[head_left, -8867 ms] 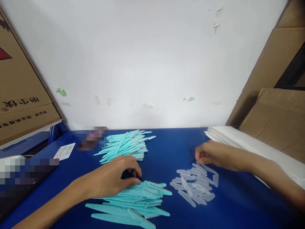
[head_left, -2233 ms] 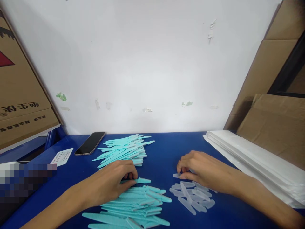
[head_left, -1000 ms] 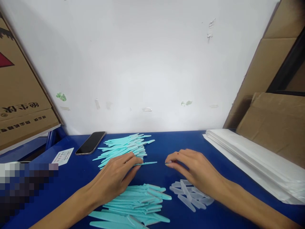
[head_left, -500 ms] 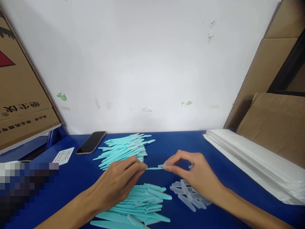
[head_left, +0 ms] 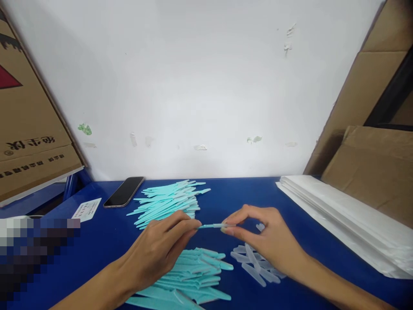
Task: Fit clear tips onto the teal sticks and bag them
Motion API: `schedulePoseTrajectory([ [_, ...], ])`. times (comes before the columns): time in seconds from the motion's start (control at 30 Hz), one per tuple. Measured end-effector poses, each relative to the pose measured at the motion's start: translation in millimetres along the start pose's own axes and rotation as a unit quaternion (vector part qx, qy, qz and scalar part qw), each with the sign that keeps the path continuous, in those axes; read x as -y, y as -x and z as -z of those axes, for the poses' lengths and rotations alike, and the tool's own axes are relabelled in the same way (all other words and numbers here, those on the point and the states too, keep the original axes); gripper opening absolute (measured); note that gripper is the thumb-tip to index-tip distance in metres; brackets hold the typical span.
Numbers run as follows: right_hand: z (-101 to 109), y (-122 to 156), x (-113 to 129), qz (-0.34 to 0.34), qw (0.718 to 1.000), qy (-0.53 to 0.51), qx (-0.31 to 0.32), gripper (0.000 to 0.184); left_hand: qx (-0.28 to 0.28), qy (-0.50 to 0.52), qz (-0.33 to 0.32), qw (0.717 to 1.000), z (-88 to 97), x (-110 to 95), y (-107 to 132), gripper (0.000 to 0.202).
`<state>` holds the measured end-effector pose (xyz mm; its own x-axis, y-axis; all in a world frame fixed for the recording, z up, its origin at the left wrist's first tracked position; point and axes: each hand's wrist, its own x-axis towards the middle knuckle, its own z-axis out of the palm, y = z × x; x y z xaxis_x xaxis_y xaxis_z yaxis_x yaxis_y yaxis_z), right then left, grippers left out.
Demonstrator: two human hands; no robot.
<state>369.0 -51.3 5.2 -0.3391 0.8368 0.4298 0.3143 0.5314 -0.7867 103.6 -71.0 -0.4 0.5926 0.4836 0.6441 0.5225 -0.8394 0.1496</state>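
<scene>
My left hand (head_left: 161, 245) is closed in a pinch on the handle of a teal eyebrow razor (head_left: 207, 226), held level above the table. The thumb and fingertips of my right hand (head_left: 258, 226) pinch a clear plastic blade cover (head_left: 219, 225), which sits over the razor's blade end. Below my left hand lies a pile of teal razors without covers (head_left: 200, 275), their metal edges showing. Loose clear covers (head_left: 254, 262) lie under my right hand, partly hidden by it. Behind my left hand is another pile of teal razors (head_left: 171, 200), with whitish ends that look covered.
A phone (head_left: 124, 192) and a printed card (head_left: 86, 210) lie at the left of the blue table (head_left: 245, 193). White folded sheets (head_left: 338, 219) run along the right. Cardboard (head_left: 374, 168) stands on the right, with a printed carton (head_left: 29, 116) on the left. A white wall rises behind.
The clear cover, earlier angled just above the razor's end, is now in line with it and over the blade end. Both hands stay in nearly the same place.
</scene>
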Motion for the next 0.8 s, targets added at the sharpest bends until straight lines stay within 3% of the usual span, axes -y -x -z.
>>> schedulePoseTrajectory([
  [0.37,-16,12,5,0.078,0.995,-0.056,0.001,0.007,-0.033,-0.040,-0.032,0.998,-9.6,-12,10,0.031],
  [0.53,-13,9,4,0.104,0.994,0.011,0.016,0.003,-0.008,-0.070,-0.046,0.996,-6.3,-10,3,0.031],
  [0.63,-1,2,2,0.106,0.990,0.088,0.028,0.016,-0.006,-0.095,-0.029,0.995,-2.7,0,-1,0.028],
  [0.8,43,-19,-4,0.033,0.964,0.257,0.052,0.024,-0.020,-0.150,0.095,0.984,11.6,39,-1,0.029],
])
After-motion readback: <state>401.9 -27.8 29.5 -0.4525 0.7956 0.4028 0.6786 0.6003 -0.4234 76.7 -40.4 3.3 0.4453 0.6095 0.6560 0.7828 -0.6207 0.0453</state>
